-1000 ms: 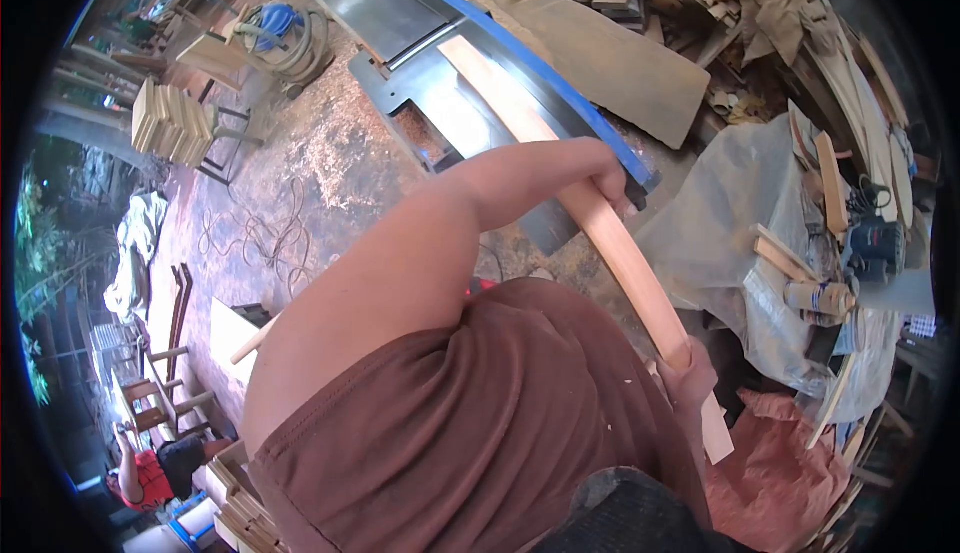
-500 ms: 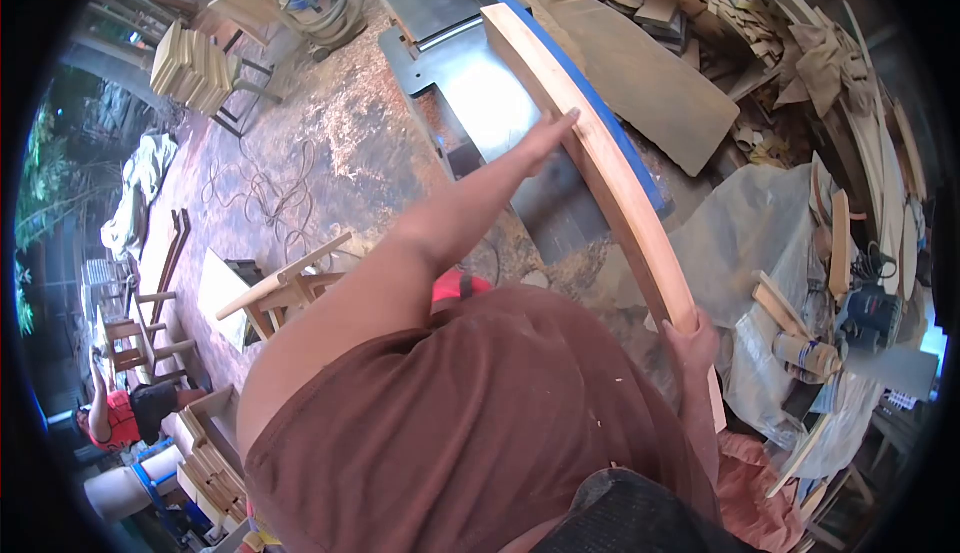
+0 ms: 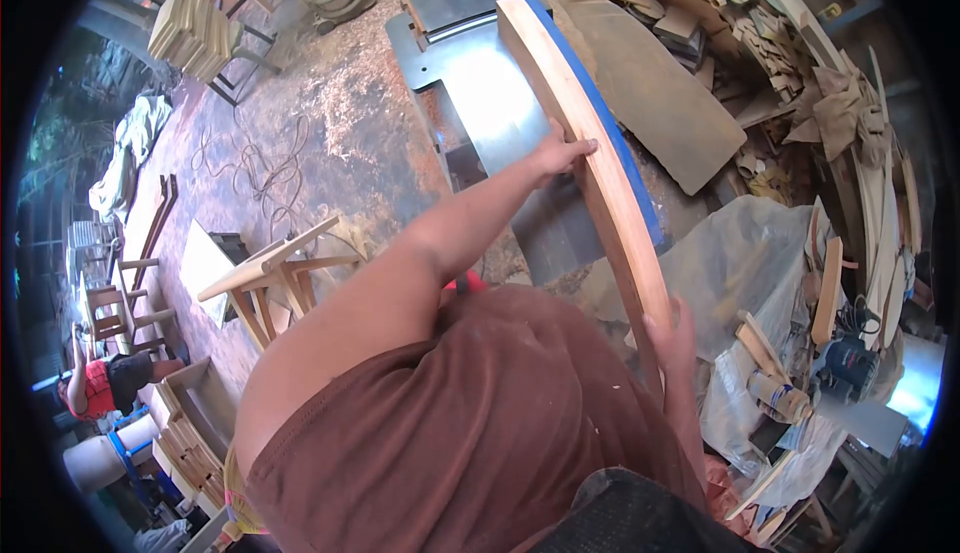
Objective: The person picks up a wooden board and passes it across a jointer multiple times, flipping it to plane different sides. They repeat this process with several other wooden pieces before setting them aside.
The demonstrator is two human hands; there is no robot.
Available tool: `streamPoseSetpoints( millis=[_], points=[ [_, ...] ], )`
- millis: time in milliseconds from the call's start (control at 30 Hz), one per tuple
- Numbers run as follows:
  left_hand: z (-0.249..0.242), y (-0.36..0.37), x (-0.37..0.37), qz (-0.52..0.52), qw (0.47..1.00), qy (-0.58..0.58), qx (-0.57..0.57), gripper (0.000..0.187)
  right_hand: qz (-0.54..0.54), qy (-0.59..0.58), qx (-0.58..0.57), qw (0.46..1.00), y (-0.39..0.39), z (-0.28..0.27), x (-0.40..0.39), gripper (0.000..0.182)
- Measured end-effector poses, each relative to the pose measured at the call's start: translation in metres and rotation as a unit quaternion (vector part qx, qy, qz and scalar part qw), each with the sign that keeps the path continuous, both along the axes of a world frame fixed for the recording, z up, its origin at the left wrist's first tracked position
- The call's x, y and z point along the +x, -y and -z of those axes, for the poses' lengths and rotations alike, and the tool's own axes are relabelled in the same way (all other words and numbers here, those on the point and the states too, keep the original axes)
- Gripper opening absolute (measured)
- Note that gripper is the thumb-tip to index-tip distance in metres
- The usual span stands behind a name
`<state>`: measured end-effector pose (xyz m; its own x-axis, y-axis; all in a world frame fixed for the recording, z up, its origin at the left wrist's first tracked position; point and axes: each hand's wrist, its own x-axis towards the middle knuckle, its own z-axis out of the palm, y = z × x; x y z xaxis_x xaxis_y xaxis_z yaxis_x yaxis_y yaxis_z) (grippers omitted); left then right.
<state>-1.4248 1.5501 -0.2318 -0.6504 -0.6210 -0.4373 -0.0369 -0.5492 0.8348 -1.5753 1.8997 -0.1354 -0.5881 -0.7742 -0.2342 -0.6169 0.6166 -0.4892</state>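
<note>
A long wooden beam [image 3: 588, 143] lies along the metal bed of a jointer [image 3: 485, 83], beside its blue fence [image 3: 640, 178]. My left hand [image 3: 565, 153] grips the beam near its middle, with the thumb on the top face and the fingers down the left side. Closer to my body, my right hand [image 3: 674, 338] holds the beam's rear part from the right side, slightly blurred. My forearm and shirt hide the near end of the beam.
Wood shavings and a cord [image 3: 265, 178] lie on the floor at left. A stool [image 3: 270, 278] stands nearby. Stacked boards [image 3: 190, 38] rest on another stool. Scrap wood, plastic sheeting [image 3: 735, 253] and a power tool [image 3: 848, 361] crowd the right. Another person [image 3: 100, 388] is at far left.
My left hand sits farther back along the beam, nearer my body. My right hand still holds its rear part. The view has shifted slightly.
</note>
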Motion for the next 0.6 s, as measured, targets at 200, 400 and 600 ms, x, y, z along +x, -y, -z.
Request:
streamPoseSetpoints(
  millis=[200, 400, 600],
  points=[
    [0.021, 0.009, -0.002, 0.035, 0.997, 0.048, -0.041, 0.121, -0.271, -0.154, -0.146, 0.939, 0.187, 0.022, 0.029, 0.083],
    [0.057, 0.063, 0.024, 0.081, 0.983, -0.066, 0.153, 0.083, -0.211, -0.223, 0.016, 0.951, 0.321, 0.056, 0.055, 0.097],
    [0.002, 0.128, 0.060, 0.027, 0.994, -0.094, 0.041, 0.093, -0.156, -0.230, 0.063, 0.959, 0.331, 0.050, 0.073, 0.095]
  ],
)
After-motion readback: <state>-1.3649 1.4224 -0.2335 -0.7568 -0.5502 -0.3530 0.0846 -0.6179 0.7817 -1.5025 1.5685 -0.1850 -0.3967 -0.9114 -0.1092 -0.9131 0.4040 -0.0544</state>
